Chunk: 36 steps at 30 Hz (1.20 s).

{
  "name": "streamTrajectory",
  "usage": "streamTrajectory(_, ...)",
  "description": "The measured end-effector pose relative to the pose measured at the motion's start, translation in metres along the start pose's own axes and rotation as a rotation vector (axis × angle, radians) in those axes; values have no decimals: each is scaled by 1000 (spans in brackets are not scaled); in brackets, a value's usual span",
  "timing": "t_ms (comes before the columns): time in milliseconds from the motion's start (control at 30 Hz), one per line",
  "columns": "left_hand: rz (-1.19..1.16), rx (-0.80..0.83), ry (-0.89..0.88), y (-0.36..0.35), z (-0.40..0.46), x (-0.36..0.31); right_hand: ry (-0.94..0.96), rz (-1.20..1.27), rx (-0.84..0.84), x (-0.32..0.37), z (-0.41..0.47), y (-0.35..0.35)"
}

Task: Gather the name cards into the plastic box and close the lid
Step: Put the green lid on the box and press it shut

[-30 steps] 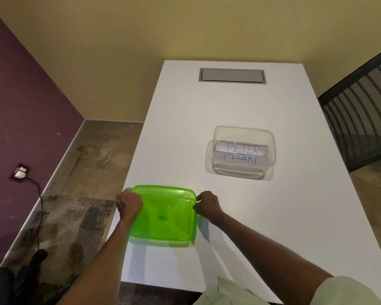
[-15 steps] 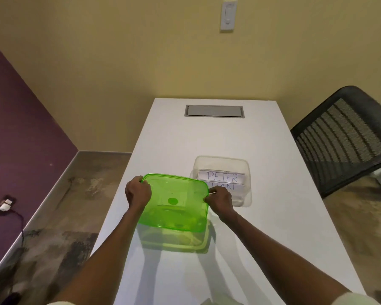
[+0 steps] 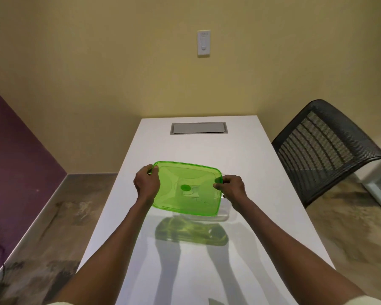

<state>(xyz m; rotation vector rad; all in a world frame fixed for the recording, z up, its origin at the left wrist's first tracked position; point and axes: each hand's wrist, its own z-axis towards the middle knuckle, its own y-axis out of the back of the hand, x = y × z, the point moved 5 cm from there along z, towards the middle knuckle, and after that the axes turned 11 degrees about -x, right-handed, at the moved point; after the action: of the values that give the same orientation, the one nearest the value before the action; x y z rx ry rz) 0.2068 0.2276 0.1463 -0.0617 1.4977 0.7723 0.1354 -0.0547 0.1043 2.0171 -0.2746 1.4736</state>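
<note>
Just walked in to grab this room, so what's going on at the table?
A person is closing up a storage box. Both hands hold a green lid, the left hand on its left edge and the right hand on its right edge. The lid hangs tilted over a clear plastic box on the white table and is not yet seated. White cards show faintly through the lid, apparently inside the box. A mesh chair stands at the right.

Both forearms bare; pale cream short sleeves show at the bottom edge; left hand (image 3: pixel 146 186) and right hand (image 3: pixel 230 187) ungloved.
</note>
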Motion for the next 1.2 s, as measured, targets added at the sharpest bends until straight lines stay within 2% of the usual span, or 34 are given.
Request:
streamTrajectory(133, -154, -28, 72, -9, 0, -10, 96, 62, -38, 17, 8, 18)
streamTrajectory(300, -280, 7, 387, -20, 12, -1, 370, -30, -124, 47, 16, 43)
streamTrajectory(367, -333, 111, 536, -27, 11, 6, 484, -49, -151, 57, 16, 52)
streamTrajectory(533, -376, 486, 931, -33, -15, 8, 705, -67, -174, 74, 11, 66)
streamTrajectory(667, -486, 564, 1021, -36, -25, 5, 776, -41, -170, 76, 8, 68)
streamTrajectory(933, -415, 475, 871, -36, -20, -2, 681, 50, -120, 56, 18, 73)
streamTrajectory(1000, -419, 491, 837, -38, -20, -3, 559, 48, -105, 45, 26, 74)
streamTrajectory(1067, -409, 479, 801, -42, -20, 0, 361, 73, -99, 31, 36, 75)
streamTrajectory(1133, -425, 430, 766, -47, -18, 3, 154, 229, -33, 20, 42, 71)
streamTrajectory(1200, -457, 375, 743, -53, -16, 7, 34, 349, 46, 16, 43, 63)
